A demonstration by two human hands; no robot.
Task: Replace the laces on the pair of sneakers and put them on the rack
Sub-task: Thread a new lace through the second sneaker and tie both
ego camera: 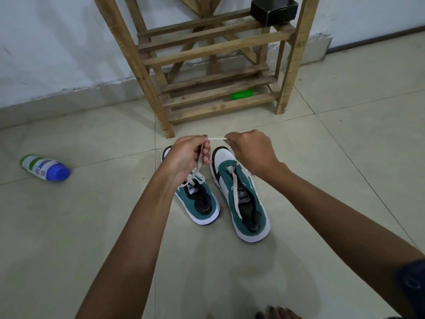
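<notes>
Left hand [187,155] and right hand [249,149] pinch lace [216,139] taut; left sneaker [197,199] laced, right sneaker [241,199] barely begun; rack [207,49] placement left.

A: Floor [92,226]?
B: Pale glossy tiles with thin dark joints, softly reflecting light.
A: Wall [57,42]?
B: White and scuffed, with a grey skirting band [69,97] along its foot (chipped where paint meets band); a dark strip runs at far right.
A: Furniture?
B: One wooden slatted stand [207,49] against the wall, rough timber, angled legs.
A: On it?
B: A black box [273,10] on the upper slats; a green cylinder [242,94] lies behind the lowest slats.
A: Loose items?
B: A blue-capped bottle [44,167] on its side on the tiles, well left of the stand.
</notes>
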